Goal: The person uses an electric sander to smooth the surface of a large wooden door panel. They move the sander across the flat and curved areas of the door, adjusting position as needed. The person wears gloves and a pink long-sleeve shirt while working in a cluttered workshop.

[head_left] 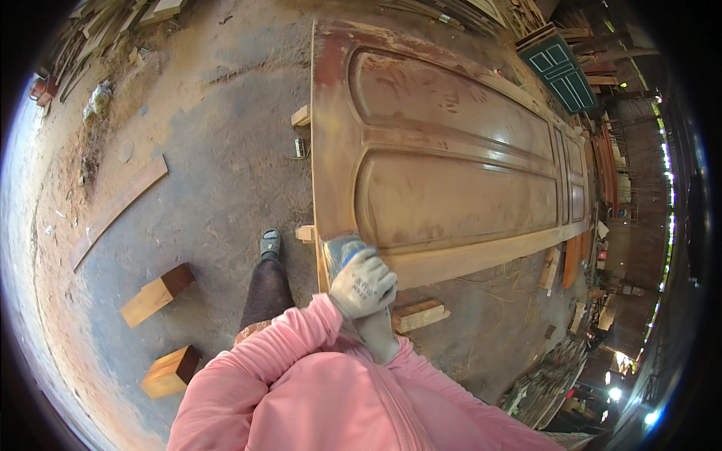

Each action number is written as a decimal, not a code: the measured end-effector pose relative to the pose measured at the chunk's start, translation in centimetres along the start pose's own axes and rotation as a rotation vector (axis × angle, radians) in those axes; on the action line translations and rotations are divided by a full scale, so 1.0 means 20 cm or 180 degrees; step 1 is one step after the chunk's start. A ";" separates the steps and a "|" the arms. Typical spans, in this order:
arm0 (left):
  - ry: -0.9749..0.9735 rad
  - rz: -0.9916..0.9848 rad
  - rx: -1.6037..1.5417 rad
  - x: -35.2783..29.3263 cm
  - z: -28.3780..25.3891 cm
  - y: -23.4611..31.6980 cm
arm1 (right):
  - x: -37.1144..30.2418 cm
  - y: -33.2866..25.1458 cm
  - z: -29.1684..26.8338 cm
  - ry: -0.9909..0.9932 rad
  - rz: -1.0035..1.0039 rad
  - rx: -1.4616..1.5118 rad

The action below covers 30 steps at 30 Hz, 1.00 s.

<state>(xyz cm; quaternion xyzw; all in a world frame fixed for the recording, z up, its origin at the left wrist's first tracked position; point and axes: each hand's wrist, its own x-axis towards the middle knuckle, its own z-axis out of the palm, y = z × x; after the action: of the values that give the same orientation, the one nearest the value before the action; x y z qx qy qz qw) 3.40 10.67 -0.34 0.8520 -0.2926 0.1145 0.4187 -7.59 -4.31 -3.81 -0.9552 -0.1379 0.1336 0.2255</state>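
Note:
A large reddish-brown panelled wooden door lies flat in front of me, pale dust smeared over its surface. At its near left corner my left hand, in a light work glove, is closed on a flat grey-and-blue tool. That tool rests on the door's edge; its exact kind is unclear. My right hand, also gloved, reaches up just below the left. Its fingers are hidden behind the left hand, so their hold does not show.
Wooden blocks jut out beneath the door. Two more blocks and a long board lie on the floor at left. A small green panelled door leans at the far right. Stacked timber lies at right.

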 end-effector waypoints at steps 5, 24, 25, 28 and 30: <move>0.0420 -0.0044 0.0112 0.33 -0.17 -0.47 | 0.68 -0.04 -0.10 0.0196 0.0081 0.0071; 0.0418 0.0014 0.0364 0.29 -0.25 -0.40 | 0.63 -0.10 -0.07 -0.0073 0.0340 0.0434; 0.0168 -0.0073 0.0186 0.19 -0.23 -0.28 | 0.45 -0.10 -0.04 -0.0036 0.0255 0.0296; 0.0042 0.0090 -0.0007 0.01 -0.15 -0.03 | 0.09 -0.11 0.01 0.0138 -0.0033 -0.0281; 0.0037 0.0115 -0.0043 -0.01 -0.11 0.01 | 0.03 -0.11 0.01 0.0594 -0.0662 -0.1115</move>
<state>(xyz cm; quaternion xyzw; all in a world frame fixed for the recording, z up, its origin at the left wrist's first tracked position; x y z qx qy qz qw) 3.27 12.34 1.14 0.8431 -0.3063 0.1250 0.4240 -7.44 -2.11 -2.99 -0.9686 -0.2353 -0.0053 0.0804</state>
